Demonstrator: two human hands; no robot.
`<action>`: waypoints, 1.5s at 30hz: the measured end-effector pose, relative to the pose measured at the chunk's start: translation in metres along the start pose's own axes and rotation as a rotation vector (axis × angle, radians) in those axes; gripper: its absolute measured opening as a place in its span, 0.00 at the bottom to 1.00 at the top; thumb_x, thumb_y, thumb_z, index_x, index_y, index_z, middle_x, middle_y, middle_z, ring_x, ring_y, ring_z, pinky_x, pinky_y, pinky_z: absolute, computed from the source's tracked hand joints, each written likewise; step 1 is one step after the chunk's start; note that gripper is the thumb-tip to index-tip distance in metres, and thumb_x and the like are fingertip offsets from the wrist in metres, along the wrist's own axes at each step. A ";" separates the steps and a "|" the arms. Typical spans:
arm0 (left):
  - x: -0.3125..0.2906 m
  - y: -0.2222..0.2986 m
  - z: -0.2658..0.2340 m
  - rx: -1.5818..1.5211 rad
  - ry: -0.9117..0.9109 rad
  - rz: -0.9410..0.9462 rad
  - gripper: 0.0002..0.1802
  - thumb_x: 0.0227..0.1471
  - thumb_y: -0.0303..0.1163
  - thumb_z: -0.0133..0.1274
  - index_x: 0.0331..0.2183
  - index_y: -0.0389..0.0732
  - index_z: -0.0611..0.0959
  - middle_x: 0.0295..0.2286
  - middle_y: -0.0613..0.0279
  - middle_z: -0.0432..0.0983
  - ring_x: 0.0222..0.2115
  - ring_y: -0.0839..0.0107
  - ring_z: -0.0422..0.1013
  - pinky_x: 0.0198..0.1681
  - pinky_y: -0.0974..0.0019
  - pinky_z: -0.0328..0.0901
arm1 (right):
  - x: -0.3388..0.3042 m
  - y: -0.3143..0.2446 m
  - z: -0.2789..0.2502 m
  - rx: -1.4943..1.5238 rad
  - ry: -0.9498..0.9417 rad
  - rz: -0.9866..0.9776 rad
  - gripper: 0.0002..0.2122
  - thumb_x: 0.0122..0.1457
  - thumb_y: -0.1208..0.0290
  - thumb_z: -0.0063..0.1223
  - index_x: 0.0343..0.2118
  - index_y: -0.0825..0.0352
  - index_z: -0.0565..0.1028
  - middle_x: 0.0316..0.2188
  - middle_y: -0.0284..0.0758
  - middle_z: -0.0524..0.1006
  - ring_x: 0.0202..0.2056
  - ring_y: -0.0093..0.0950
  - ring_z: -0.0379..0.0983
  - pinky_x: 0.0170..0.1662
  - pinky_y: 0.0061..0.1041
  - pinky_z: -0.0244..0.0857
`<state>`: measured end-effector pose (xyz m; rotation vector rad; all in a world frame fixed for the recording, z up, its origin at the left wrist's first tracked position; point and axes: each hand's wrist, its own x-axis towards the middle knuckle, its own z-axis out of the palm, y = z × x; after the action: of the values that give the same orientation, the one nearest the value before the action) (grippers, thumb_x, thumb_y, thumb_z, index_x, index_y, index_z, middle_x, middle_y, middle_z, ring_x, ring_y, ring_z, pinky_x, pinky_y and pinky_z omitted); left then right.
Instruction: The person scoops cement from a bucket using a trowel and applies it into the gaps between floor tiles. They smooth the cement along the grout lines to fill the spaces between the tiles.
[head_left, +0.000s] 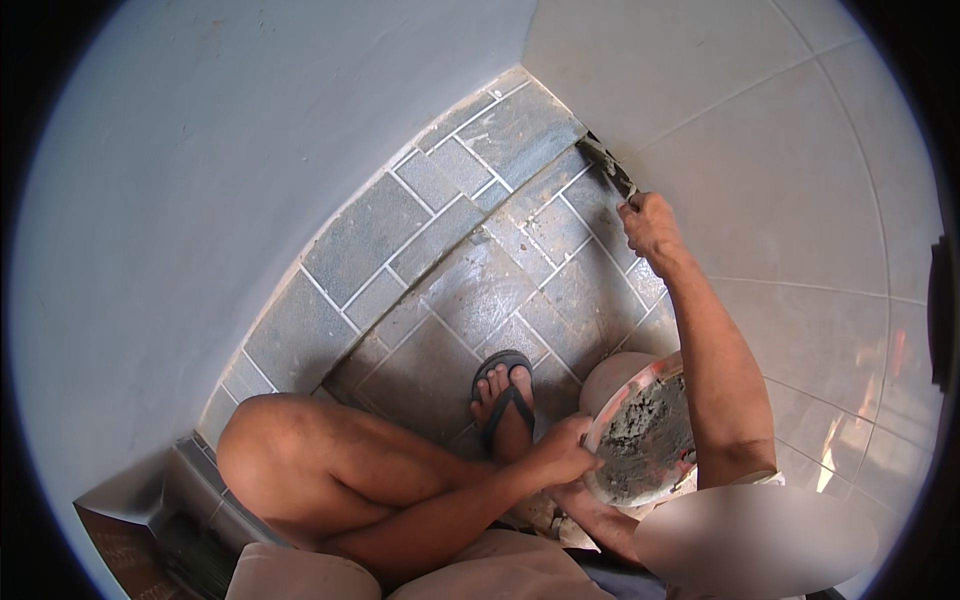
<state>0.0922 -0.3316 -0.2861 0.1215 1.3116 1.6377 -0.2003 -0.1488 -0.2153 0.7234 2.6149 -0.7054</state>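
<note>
My left hand (562, 452) is closed on the near-left rim of a pale, reddish-stained bucket (603, 382), which leans toward me. Wet grey mortar (640, 430) lies inside, partly covered by my right forearm. Reaching farther out, my right hand (652, 232) is closed around a trowel (612, 168), its handle mostly hidden in the fist. The narrow, mortar-smeared blade points away from me along a dark gap at the foot of the tiled wall (760, 190). Whether it touches the wall I cannot tell.
Grey stone-look floor tiles (480, 290) with pale joints step up along the far-left side. A plain bluish wall (250, 130) rises at the left. My sandalled foot (505, 395) stands beside the bucket. A metal box-like object (190, 510) sits at lower left. A blurred patch covers the lower right.
</note>
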 end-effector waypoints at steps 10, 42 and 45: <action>0.007 -0.018 0.002 -0.079 0.062 0.070 0.24 0.42 0.25 0.72 0.43 0.31 0.83 0.39 0.46 0.80 0.41 0.55 0.79 0.47 0.58 0.71 | 0.009 0.035 0.016 -0.185 0.192 -0.307 0.18 0.66 0.62 0.54 0.37 0.79 0.81 0.37 0.63 0.80 0.44 0.61 0.79 0.51 0.52 0.71; -0.020 0.040 0.009 -0.271 -0.035 -0.160 0.30 0.55 0.11 0.60 0.59 0.32 0.77 0.48 0.51 0.81 0.47 0.62 0.80 0.49 0.60 0.79 | -0.321 0.220 0.011 -0.872 -0.022 -0.099 0.10 0.55 0.64 0.64 0.40 0.54 0.85 0.47 0.32 0.82 0.54 0.33 0.77 0.59 0.37 0.68; -0.017 0.037 0.007 -0.220 -0.043 -0.159 0.30 0.55 0.11 0.60 0.58 0.32 0.77 0.48 0.52 0.82 0.47 0.61 0.80 0.49 0.59 0.79 | -0.314 0.216 0.021 -0.729 -0.077 -0.076 0.11 0.54 0.64 0.65 0.41 0.55 0.84 0.45 0.33 0.83 0.52 0.35 0.79 0.57 0.37 0.70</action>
<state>0.0823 -0.3362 -0.2458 -0.0789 1.0729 1.6216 0.1787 -0.1191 -0.1757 0.3599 2.5545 0.2166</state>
